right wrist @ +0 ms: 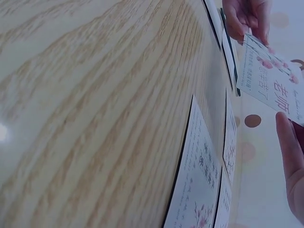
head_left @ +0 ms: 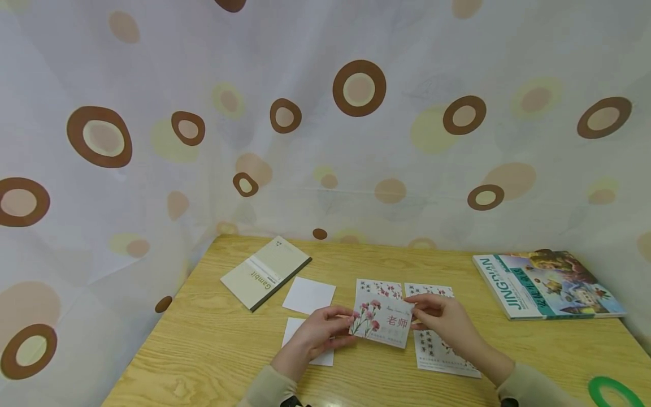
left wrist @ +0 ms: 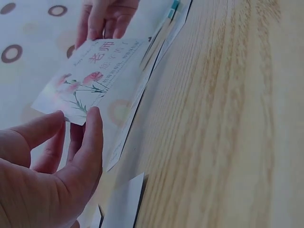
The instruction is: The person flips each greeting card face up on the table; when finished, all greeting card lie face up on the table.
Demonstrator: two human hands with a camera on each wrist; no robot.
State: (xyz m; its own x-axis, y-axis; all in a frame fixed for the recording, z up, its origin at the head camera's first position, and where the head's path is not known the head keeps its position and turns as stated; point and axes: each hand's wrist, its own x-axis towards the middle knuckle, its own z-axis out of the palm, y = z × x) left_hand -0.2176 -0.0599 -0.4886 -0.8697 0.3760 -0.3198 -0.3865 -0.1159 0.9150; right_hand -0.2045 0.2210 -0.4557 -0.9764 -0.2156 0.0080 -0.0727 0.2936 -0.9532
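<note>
A greeting card [head_left: 382, 320] with pink carnations and red Chinese characters is held up over the table between both hands. My left hand [head_left: 325, 330] pinches its left edge between thumb and fingers, as the left wrist view also shows at the flower corner of the card [left wrist: 90, 80]. On the opposite edge, my right hand [head_left: 445, 319] grips the card, its thumb along the border in the right wrist view. Beneath the left hand lies a white card [head_left: 292, 328], partly covered. Under the right hand is a flower-printed card [head_left: 442, 356] with black characters.
Behind the held card lie two more flower-printed cards [head_left: 378, 285] [head_left: 432, 290]. Another white card [head_left: 308, 295] is near a beige notebook [head_left: 266, 272] at the back left. A colourful book [head_left: 551, 285] sits at the back right, and a green ring [head_left: 612, 390] at the front right.
</note>
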